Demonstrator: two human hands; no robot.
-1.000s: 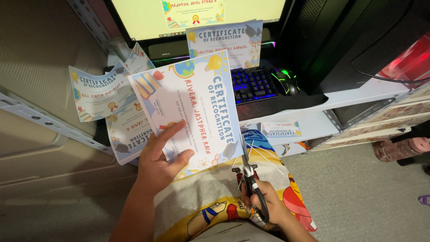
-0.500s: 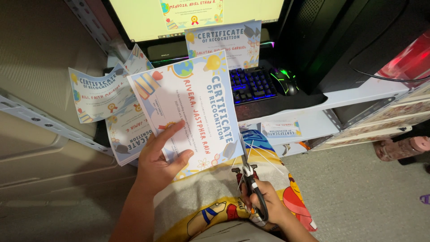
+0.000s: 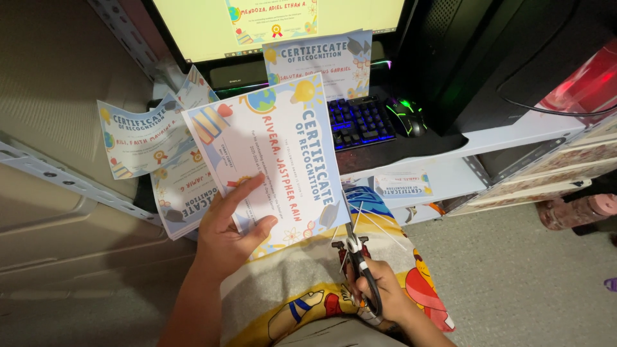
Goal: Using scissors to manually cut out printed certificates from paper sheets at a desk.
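A printed paper sheet was held up in the left hand. It was pinched between the thumb underneath and the fingers laid flat on top, near the sheet's near left corner. A pair of scissors was held in the right hand, with the fingers curled through the dark handles. The blades were set against the sheet's right edge, at its near corner. Whether the blades were apart or together could not be told.

The sheet was held at one corner only, so it could have sagged or twisted, and a crooked cut could have been made. The coloured border could have been snipped if the blades were tipped inward. The left thumb was kept close to the cut line and could have been nicked. Thin white paper strips were seen by the blades and could have been caught in them.

More printed sheets were leaned at the far left, beside a lit keyboard and a mouse on the tabletop.
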